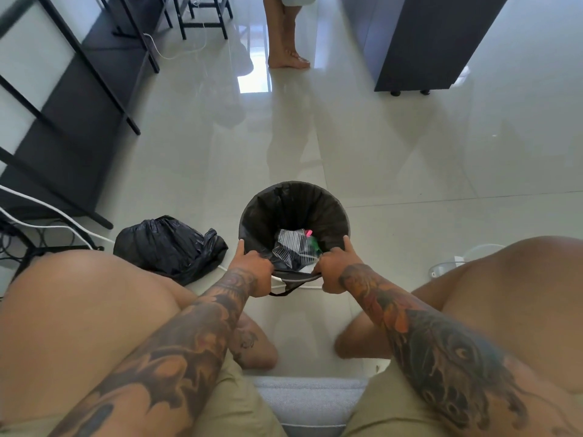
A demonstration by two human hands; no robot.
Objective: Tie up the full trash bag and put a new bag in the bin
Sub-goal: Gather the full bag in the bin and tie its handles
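Observation:
A round dark bin [342, 216] stands on the floor between my knees, lined with a black trash bag [284, 203]. Wrappers and other rubbish [293, 244] lie at its bottom. My left hand [252, 266] grips the near left rim and bag edge, thumb pointing up along the rim. My right hand [334, 268] grips the near right rim and bag edge the same way. A strip of bag hangs below the rim between my hands. A second black bag [167, 244], crumpled and bulky, lies on the floor left of the bin.
I sit on a grey cushion [309, 402], knees either side of the bin. A black frame table [94, 99] and white cables [56, 216] are at the left. Another person's bare feet [288, 55] stand at the back. A dark cabinet [419, 42] is at back right.

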